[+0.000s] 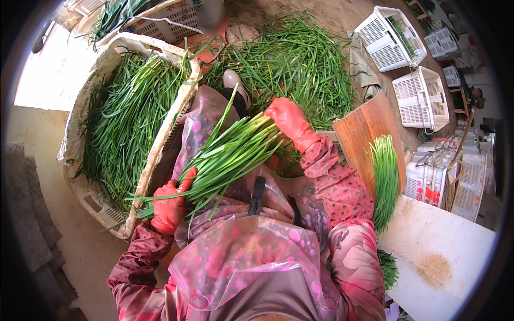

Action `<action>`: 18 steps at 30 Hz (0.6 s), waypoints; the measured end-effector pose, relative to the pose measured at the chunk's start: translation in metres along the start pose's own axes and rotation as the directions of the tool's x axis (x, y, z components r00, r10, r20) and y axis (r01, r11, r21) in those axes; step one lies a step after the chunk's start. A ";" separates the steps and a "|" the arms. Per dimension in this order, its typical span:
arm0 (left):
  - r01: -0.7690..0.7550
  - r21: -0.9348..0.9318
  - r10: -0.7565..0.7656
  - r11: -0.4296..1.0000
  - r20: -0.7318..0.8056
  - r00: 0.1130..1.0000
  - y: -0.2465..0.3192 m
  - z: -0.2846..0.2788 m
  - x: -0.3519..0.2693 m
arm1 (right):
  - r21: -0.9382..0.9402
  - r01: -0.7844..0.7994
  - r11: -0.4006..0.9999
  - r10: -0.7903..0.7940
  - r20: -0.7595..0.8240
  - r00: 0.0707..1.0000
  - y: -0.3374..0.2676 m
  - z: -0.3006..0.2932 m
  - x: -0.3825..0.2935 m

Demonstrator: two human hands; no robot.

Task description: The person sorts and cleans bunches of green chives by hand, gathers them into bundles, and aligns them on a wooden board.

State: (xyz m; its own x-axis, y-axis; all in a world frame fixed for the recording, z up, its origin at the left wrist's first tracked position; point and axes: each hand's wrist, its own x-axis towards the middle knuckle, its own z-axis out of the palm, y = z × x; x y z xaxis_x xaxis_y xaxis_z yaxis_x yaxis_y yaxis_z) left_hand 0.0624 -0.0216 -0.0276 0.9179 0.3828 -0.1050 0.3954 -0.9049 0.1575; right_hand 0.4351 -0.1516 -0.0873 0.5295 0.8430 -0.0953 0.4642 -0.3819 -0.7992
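Observation:
A bunch of long green leafy stalks, which look like Chinese chives (229,154), lies slantwise across my lap. My left hand (170,204), in a red rubber glove, grips its leafy lower end with the thumb on top. At the pale stem ends, my right hand (290,122), gloved alike, is closed on some of the stalks; its fingertips are partly hidden. To the left stands a lined plastic crate (146,176) full of loose chives. A neat bundle of chives (383,180) rests on a wooden board (355,130) at the right.
Loose green leaves (301,68) are heaped on the floor ahead, by a boot (237,86). White plastic crates (389,40) stand at the upper right, and more are stacked below them. A white panel (433,248) lies at the lower right. A metal hook (168,20) crosses near the top.

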 end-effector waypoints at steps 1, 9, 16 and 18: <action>0.003 -0.004 -0.003 1.000 -0.008 1.000 -0.002 0.004 -0.002 | -0.228 -0.004 0.974 -0.020 -0.104 0.994 -0.001 -0.008 0.004; 0.010 -0.018 -0.010 1.000 -0.036 0.999 0.001 0.004 -0.004 | 0.196 0.099 0.976 -0.137 0.194 0.971 -0.037 -0.008 0.002; 0.026 -0.027 -0.025 0.999 0.017 1.000 0.000 0.004 -0.003 | 0.387 -0.117 0.915 -0.023 0.339 0.941 -0.029 0.007 0.002; 0.015 -0.028 -0.015 1.000 -0.005 1.000 0.000 0.004 -0.003 | 0.375 -0.207 0.904 0.034 0.419 0.907 -0.031 -0.003 -0.002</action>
State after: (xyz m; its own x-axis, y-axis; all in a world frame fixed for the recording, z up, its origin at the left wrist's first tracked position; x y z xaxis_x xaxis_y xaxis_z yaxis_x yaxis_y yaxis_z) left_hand 0.0597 -0.0237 -0.0311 0.9121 0.3971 -0.1021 0.4096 -0.8937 0.1833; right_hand 0.4220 -0.1422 -0.0603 0.1983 0.9106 -0.3626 0.0439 -0.3778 -0.9248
